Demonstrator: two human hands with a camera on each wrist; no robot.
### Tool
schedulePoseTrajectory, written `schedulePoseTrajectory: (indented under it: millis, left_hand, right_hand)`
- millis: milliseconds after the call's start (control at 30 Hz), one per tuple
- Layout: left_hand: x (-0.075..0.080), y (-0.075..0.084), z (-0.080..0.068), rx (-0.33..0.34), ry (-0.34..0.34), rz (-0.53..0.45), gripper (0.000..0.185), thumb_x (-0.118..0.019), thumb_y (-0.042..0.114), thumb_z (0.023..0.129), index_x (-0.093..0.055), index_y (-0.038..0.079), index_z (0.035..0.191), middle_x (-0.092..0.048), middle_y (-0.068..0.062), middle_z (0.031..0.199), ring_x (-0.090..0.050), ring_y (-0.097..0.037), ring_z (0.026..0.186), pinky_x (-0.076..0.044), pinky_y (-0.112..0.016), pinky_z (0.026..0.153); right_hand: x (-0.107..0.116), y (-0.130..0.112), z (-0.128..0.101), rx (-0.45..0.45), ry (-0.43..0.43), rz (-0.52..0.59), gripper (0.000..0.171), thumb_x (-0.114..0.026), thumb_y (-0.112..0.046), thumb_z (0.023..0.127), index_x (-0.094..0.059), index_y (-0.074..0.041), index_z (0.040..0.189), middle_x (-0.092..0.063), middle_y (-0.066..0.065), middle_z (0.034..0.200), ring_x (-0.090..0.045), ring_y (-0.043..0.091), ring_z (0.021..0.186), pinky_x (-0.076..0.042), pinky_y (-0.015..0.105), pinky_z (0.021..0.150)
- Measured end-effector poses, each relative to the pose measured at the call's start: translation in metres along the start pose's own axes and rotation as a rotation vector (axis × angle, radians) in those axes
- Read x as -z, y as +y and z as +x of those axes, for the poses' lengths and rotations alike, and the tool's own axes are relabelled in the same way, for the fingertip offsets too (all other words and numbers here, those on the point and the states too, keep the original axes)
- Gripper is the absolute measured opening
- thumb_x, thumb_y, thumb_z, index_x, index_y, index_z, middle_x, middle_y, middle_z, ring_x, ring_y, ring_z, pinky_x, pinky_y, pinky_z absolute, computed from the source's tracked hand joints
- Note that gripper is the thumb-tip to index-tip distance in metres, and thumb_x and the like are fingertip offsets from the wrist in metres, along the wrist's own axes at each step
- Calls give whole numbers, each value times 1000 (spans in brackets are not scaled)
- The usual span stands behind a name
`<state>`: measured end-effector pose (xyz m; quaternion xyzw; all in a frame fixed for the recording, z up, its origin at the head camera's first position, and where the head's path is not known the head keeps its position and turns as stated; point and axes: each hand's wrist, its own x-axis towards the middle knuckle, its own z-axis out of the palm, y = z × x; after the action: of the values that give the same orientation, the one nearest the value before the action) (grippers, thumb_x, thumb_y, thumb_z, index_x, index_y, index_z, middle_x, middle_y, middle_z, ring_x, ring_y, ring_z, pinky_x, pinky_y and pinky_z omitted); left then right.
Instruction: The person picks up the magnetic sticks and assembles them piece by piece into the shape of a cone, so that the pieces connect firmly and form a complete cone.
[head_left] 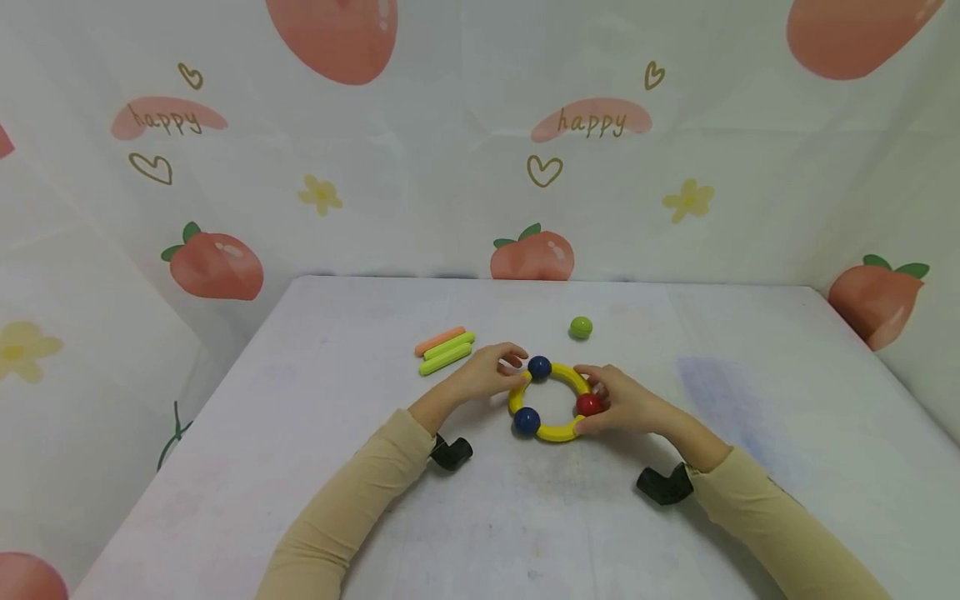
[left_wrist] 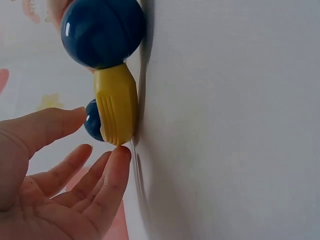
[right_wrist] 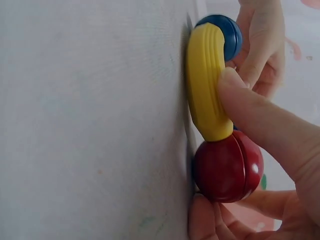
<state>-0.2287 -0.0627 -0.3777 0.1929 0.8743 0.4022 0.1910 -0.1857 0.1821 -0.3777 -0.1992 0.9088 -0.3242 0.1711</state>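
Note:
A ring of yellow curved pieces [head_left: 558, 377] joined by two blue balls [head_left: 539, 367] [head_left: 527, 421] and a red ball [head_left: 588, 405] lies flat on the white table [head_left: 480, 517]. My right hand [head_left: 600, 404] pinches the ring's right side. In the right wrist view its thumb [right_wrist: 260, 115] presses a yellow piece [right_wrist: 202, 85] just above the red ball [right_wrist: 225, 167], with a finger under the ball. My left hand [head_left: 510, 367] rests at the ring's left side with relaxed fingers. One fingertip [left_wrist: 120, 155] touches the end of a yellow piece [left_wrist: 116, 107] below a blue ball [left_wrist: 100, 30].
A green ball [head_left: 581, 327] lies behind the ring. An orange stick [head_left: 440, 340] and two green sticks [head_left: 446, 356] lie side by side at the left. Peach-print cloth walls [head_left: 480, 167] close the table at the back and both sides.

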Motion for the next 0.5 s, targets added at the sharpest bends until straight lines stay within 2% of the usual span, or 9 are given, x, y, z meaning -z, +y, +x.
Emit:
schedulePoseTrajectory:
  millis: [233,400,500]
  left_hand:
    - [5,-1,-5,52,-27,70,35,-65,21,87,-59,9,120,-62,-9,112,-60,-17,93,-49,-21,67]
    - [5,1,-9,52,-24,114,38,-66,22,87,-58,8,122,-63,-10,111,-59,-15,87,-48,-21,67]
    - [6,2,-10,56,-18,131,40,-66,21,87,-58,8,123,-63,-11,109,-58,-14,79,-47,-20,63]
  right_hand:
    - [0,0,5,-47,14,-16,89,-78,-39,73,-35,3,139,-48,24,119,-48,25,95,-50,32,79]
    - [0,-3,7,-57,14,-16,88,-77,-38,74,-35,4,139,-48,24,118,-49,26,95,-51,33,79]
    - [-1,-4,8,-73,21,-19,88,-77,-39,74,-35,4,139,-48,24,118,-50,25,95,-52,34,80]
